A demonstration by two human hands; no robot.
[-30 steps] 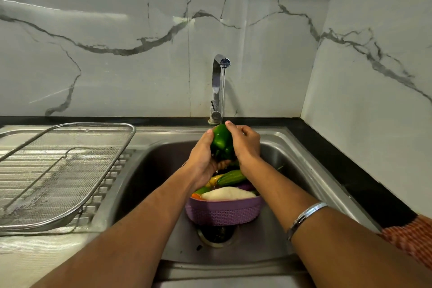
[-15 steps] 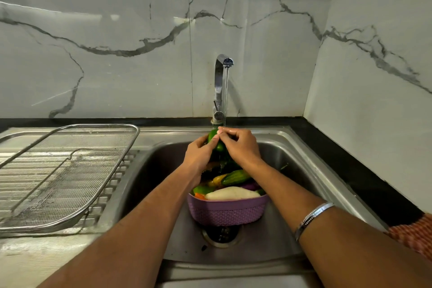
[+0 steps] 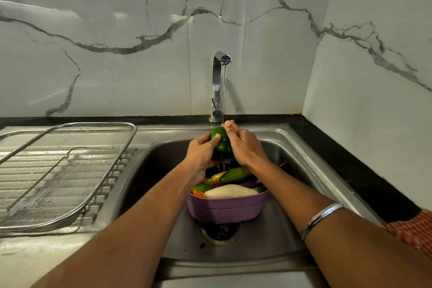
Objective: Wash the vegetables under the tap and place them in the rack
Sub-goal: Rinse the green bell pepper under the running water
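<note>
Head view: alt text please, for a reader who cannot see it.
Both hands, left hand and right hand, hold a green pepper under the running tap, above a purple basket of vegetables in the sink. A mesh rack sits left.

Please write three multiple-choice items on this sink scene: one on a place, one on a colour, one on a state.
1. Where does the wire rack sit?
A. On the drainboard left of the sink basin
B. Inside the basin
C. Hung on the wall

2. What colour is the basket of vegetables?
A. Blue
B. Purple
C. White

3. What state is the tap in?
A. Off
B. Running
C. Covered with a cloth

Answers:
1. A, its mesh lies over the ridged steel beside the basin.
2. B, its woven wall is purple.
3. B, a stream falls onto the green pepper held between the left hand and right hand.
</note>
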